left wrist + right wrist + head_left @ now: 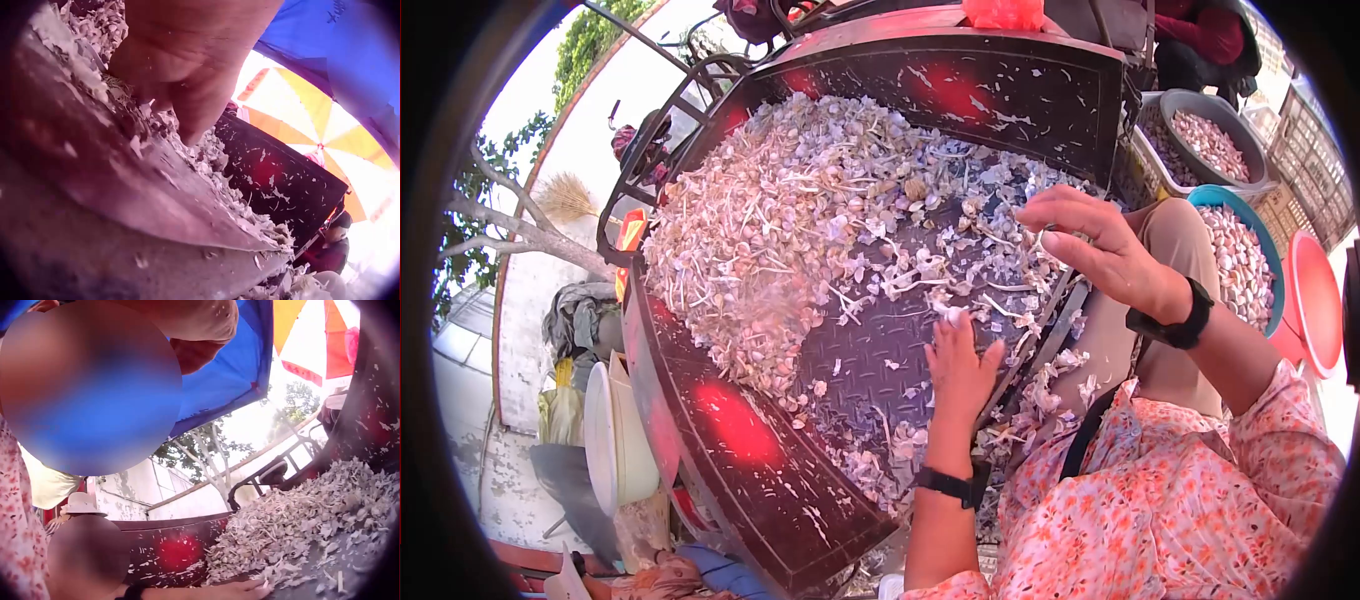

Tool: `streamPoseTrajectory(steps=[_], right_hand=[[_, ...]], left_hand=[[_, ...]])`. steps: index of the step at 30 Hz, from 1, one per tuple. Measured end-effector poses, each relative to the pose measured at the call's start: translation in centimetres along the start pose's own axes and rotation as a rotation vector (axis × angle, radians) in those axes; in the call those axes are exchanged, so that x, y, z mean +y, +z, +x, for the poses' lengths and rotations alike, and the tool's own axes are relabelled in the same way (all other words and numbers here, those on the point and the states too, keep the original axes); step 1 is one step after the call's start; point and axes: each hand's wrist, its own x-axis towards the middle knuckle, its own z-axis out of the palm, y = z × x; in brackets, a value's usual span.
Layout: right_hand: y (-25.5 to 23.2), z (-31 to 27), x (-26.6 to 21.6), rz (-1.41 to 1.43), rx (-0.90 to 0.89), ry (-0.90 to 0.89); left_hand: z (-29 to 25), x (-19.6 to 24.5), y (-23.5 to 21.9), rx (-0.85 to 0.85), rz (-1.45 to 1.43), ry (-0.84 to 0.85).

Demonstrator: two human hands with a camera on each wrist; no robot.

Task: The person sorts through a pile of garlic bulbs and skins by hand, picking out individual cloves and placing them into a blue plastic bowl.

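Note:
A big heap of garlic cloves, stems and papery skins (780, 210) fills a dark checker-plate metal bed (870, 360). My left hand (950, 330) lies low on the plate at the heap's near edge, fingers fairly straight, with its tips touching a white clove (951, 314). In the right wrist view the same hand (244, 589) rests flat beside the garlic heap (300, 531). My right hand (1050, 225) hovers above the bed's right side, its fingers loosely bent and holding nothing. The left wrist view shows only my palm (187, 62) over scattered skins (219, 162).
Right of my knee stand a grey basin (1250, 150) and a blue basin (1268, 250), both holding peeled cloves, with a red basin (1315, 300) beyond them. A white bucket (615, 440) sits left of the bed. The bed's raised walls (960, 80) close its far and left sides.

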Motion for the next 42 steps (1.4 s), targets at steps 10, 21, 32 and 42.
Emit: streamPoseTrajectory(steps=[10, 21, 32, 42], right_hand=[[1.8, 6.8, 17.6, -0.626, -0.134, 0.448], [3.6, -3.4, 5.8, 0.002, -0.799, -0.011], [3.5, -1.9, 5.3, 0.229, -0.498, 0.265], [6.7, -0.1, 5.6, 0.234, -0.426, 0.407]], left_hand=[[9.3, -5.2, -3.8, 0.192, -0.063, -0.346], [-0.3, 3.5, -10.1, -0.772, -0.432, 0.017], [14.9, -15.7, -9.7, 0.396, 0.399, -0.172], [7.3, -6.7, -6.6, 0.233, 0.311, 0.058]])
